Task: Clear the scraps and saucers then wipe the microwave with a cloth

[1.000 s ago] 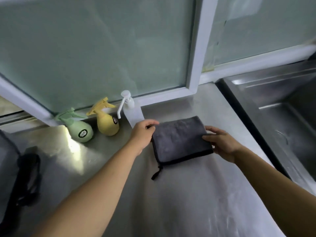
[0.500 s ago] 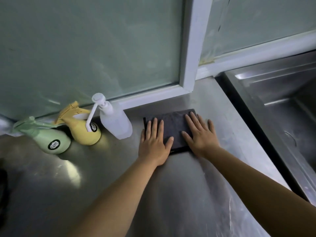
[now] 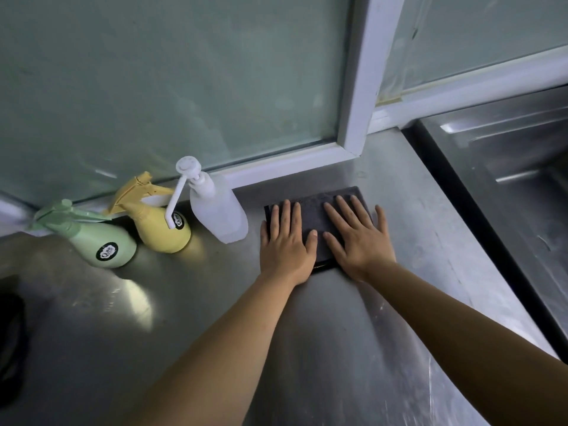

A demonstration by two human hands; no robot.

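Your left hand (image 3: 285, 247) and right hand (image 3: 358, 241) lie side by side on the folded dark grey cloth (image 3: 313, 222) on the steel counter (image 3: 307, 333). Left of the cloth you have a row against the frosted window (image 3: 172, 81): white pump bottle (image 3: 218, 210), yellow spray bottle (image 3: 156, 222), green spray bottle (image 3: 92, 238). The steel sink (image 3: 516, 179) lies to your right.

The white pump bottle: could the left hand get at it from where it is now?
Probably yes. The left hand lies flat on the grey cloth, and the white pump bottle stands just beside it on the counter with nothing between them.

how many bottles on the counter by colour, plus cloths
green spray bottle: 1
yellow spray bottle: 1
white pump bottle: 1
dark grey cloth: 1, folded, flat under the left hand and right hand
total: 4
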